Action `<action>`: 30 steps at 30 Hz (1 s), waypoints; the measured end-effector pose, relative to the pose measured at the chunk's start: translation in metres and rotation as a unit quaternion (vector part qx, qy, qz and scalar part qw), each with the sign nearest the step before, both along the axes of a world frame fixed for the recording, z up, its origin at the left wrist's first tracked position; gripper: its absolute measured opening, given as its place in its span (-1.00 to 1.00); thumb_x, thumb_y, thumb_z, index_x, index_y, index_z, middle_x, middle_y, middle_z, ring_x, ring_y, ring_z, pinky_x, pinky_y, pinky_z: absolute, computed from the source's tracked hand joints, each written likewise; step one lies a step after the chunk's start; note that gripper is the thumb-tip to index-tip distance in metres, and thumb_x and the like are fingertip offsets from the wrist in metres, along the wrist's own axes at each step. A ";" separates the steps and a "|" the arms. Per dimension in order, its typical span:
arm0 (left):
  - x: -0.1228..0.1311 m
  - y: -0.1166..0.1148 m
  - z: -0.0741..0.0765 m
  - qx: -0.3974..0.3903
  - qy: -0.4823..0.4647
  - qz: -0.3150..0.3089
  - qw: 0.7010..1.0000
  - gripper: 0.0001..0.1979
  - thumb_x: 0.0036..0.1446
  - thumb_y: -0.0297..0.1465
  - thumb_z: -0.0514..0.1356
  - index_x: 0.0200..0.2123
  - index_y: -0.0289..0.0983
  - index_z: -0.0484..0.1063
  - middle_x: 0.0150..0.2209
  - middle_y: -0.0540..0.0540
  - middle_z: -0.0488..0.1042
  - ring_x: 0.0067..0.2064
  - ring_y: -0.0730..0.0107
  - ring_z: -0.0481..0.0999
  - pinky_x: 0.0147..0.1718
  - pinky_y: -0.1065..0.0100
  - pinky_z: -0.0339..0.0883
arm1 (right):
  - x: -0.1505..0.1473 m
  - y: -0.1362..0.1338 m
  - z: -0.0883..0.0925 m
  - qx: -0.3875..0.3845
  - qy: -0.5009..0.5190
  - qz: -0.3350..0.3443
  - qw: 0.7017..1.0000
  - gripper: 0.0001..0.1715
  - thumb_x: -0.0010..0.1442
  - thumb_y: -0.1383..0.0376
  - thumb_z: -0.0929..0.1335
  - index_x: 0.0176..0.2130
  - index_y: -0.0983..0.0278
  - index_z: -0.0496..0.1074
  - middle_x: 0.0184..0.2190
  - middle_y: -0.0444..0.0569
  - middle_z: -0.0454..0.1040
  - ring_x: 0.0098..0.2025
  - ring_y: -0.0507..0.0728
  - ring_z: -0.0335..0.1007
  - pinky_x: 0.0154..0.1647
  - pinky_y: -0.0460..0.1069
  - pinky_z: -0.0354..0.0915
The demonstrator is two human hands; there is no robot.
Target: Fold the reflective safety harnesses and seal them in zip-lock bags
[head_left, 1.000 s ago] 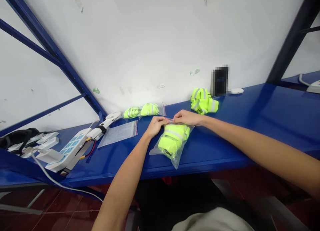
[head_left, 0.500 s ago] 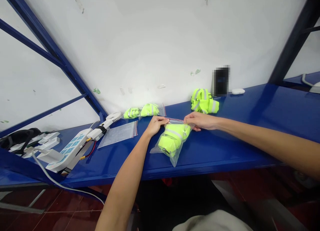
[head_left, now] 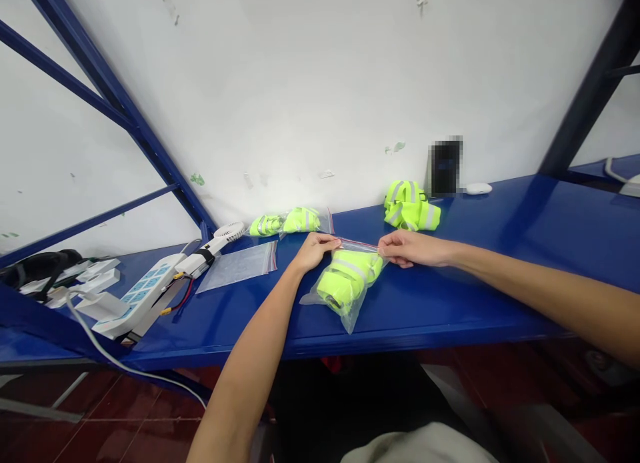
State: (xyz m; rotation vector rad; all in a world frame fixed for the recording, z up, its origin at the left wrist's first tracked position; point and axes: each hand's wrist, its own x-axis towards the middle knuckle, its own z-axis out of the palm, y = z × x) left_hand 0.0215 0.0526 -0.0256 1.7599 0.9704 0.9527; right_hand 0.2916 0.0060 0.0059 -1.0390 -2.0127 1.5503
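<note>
A clear zip bag (head_left: 345,284) stuffed with a folded neon-yellow reflective vest lies on the blue shelf (head_left: 450,303). My left hand (head_left: 314,249) pinches the left end of the bag's red-lined zip strip. My right hand (head_left: 411,247) pinches the strip's right end, fingers closed on it. Both hands rest at the bag's far edge.
An empty zip bag (head_left: 239,265) lies to the left. A filled bag of vests (head_left: 287,221) sits by the wall, and a loose folded vest (head_left: 411,206) lies at the back right. A white power strip (head_left: 137,301), small fan (head_left: 220,239) and cables crowd the left end.
My right hand has slid rightward along the zip strip, away from my left hand, which stayed at the left end. The bag has barely shifted.
</note>
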 end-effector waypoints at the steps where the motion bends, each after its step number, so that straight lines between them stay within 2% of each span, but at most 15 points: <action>1: 0.000 0.000 0.000 0.001 0.000 -0.002 1.000 -0.66 -0.04 -0.15 0.33 -0.44 -0.37 0.60 -0.48 -0.08 0.51 -0.38 0.37 0.41 -0.30 0.33 0.22 | 0.001 -0.001 0.002 0.007 -0.014 0.002 1.000 -0.61 0.19 0.06 0.37 -0.46 0.29 0.28 -0.59 -0.20 0.20 -0.60 -0.08 0.03 -0.59 -0.11 0.00; 5: 0.000 -0.002 0.003 -0.006 -0.011 -0.002 1.000 -0.67 -0.02 -0.16 0.32 -0.42 -0.36 0.60 -0.46 -0.07 0.51 -0.38 0.40 0.39 -0.31 0.35 0.21 | -0.001 -0.006 0.004 -0.009 -0.006 -0.016 1.000 -0.55 0.23 0.02 0.31 -0.49 0.28 0.25 -0.59 -0.18 0.21 -0.61 -0.06 0.02 -0.60 -0.09 0.03; 9: -0.001 -0.003 0.005 -0.005 -0.012 0.010 1.000 -0.67 -0.01 -0.16 0.32 -0.39 -0.35 0.60 -0.42 -0.08 0.53 -0.37 0.41 0.40 -0.32 0.37 0.21 | -0.002 -0.005 -0.003 -0.057 0.062 -0.045 0.995 -0.63 0.25 0.09 0.30 -0.45 0.29 0.28 -0.51 -0.10 0.30 -0.55 -0.03 0.15 -0.56 -0.09 0.13; 12: -0.001 -0.003 0.004 -0.004 -0.026 0.021 0.999 -0.67 -0.01 -0.16 0.32 -0.39 -0.36 0.60 -0.41 -0.10 0.55 -0.37 0.41 0.40 -0.31 0.36 0.22 | 0.001 -0.002 -0.010 -0.079 0.091 -0.072 0.990 -0.67 0.20 0.11 0.35 -0.43 0.29 0.29 -0.50 -0.11 0.30 -0.54 -0.04 0.15 -0.56 -0.10 0.14; 14: -0.001 -0.004 0.003 -0.008 -0.033 0.031 0.999 -0.67 -0.02 -0.16 0.32 -0.40 -0.36 0.59 -0.41 -0.09 0.55 -0.38 0.41 0.40 -0.32 0.37 0.22 | 0.002 -0.001 -0.013 -0.066 0.091 -0.081 0.990 -0.64 0.16 0.10 0.40 -0.44 0.29 0.28 -0.53 -0.14 0.28 -0.55 -0.05 0.13 -0.56 -0.10 0.14; 17: 0.000 -0.004 0.002 -0.020 -0.047 0.038 0.998 -0.66 -0.05 -0.16 0.34 -0.41 -0.37 0.58 -0.41 -0.09 0.55 -0.39 0.42 0.40 -0.33 0.37 0.23 | 0.001 -0.002 -0.012 -0.002 0.063 -0.098 0.993 -0.60 0.14 0.06 0.41 -0.47 0.28 0.27 -0.57 -0.17 0.27 -0.58 -0.06 0.15 -0.56 -0.10 0.16; 21: 0.001 -0.005 0.001 -0.030 -0.079 0.035 0.996 -0.65 -0.05 -0.16 0.35 -0.36 -0.37 0.58 -0.38 -0.11 0.56 -0.35 0.40 0.44 -0.28 0.35 0.26 | -0.003 -0.004 -0.010 0.064 0.029 -0.143 0.987 -0.62 0.08 0.08 0.46 -0.45 0.31 0.36 -0.54 -0.09 0.39 -0.53 0.00 0.32 -0.48 -0.07 0.33; 26: -0.001 -0.005 0.001 -0.014 -0.064 0.031 0.997 -0.65 -0.01 -0.15 0.34 -0.37 -0.37 0.58 -0.34 -0.15 0.57 -0.29 0.36 0.47 -0.23 0.34 0.27 | -0.003 -0.002 -0.012 0.043 0.055 -0.190 0.979 -0.69 0.03 0.16 0.50 -0.33 0.36 0.52 -0.40 0.08 0.53 -0.32 0.12 0.48 -0.34 -0.03 0.49; 30: -0.001 -0.006 0.001 -0.001 -0.049 0.036 0.998 -0.65 0.00 -0.15 0.33 -0.36 -0.36 0.58 -0.33 -0.16 0.57 -0.28 0.35 0.47 -0.24 0.34 0.26 | -0.002 -0.003 -0.011 0.020 0.066 -0.206 0.976 -0.75 0.05 0.20 0.49 -0.36 0.37 0.53 -0.41 0.08 0.53 -0.37 0.10 0.47 -0.38 -0.05 0.48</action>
